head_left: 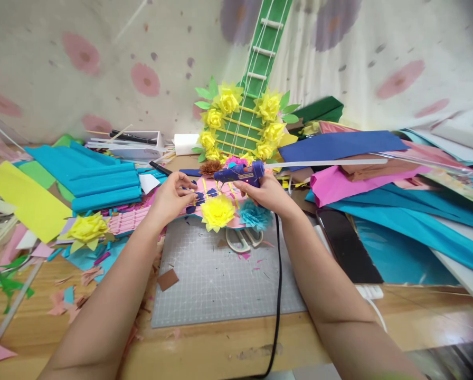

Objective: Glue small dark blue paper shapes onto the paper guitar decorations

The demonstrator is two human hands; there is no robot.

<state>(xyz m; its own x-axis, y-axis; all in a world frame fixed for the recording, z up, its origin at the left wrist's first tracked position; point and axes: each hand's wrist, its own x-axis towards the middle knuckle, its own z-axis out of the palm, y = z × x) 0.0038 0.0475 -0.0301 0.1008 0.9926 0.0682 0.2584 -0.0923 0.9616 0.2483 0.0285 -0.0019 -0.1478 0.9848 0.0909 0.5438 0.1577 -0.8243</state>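
My right hand [268,194] is closed around a blue hot glue gun [239,173], its nozzle pointing left and a long white glue stick [327,163] poking out to the right. The gun's black cord [278,274] runs down toward me. My left hand [172,198] pinches the edge of a pink paper craft piece [199,203] with dark blue bits on it. A yellow paper flower [217,212] and a blue paper flower [254,214] sit on that piece, just below the gun.
A grey cutting mat [220,279] lies on the wooden table, with scissors [242,240] at its top. A green paper guitar ringed with yellow flowers [244,124] leans behind. Sheets of coloured paper [102,177] pile left and right; a dark phone [347,248] lies at right.
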